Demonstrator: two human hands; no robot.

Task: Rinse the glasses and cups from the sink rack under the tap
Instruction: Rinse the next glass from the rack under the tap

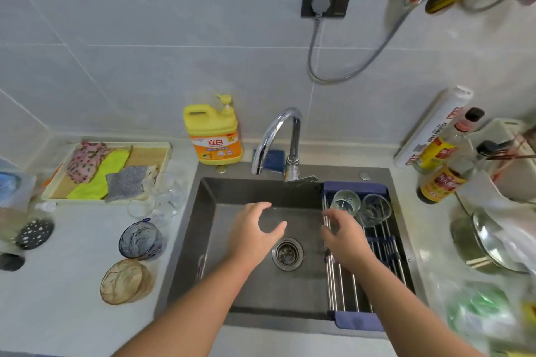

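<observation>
Gripping a clear glass (272,219), faint against the sink (261,293), my left hand (252,236) holds it just before the tap (275,130). My right hand (345,238) hovers empty, fingers loosely curled, at the rack (377,252) edge, near a ribbed glass (345,201) and a plain glass (374,210).

Home kitchen, sink (290,293), tap (278,130), dish soap (214,139)

Left hand (255,230) seemingly cupped, right hand (345,240) loosely curled.
</observation>
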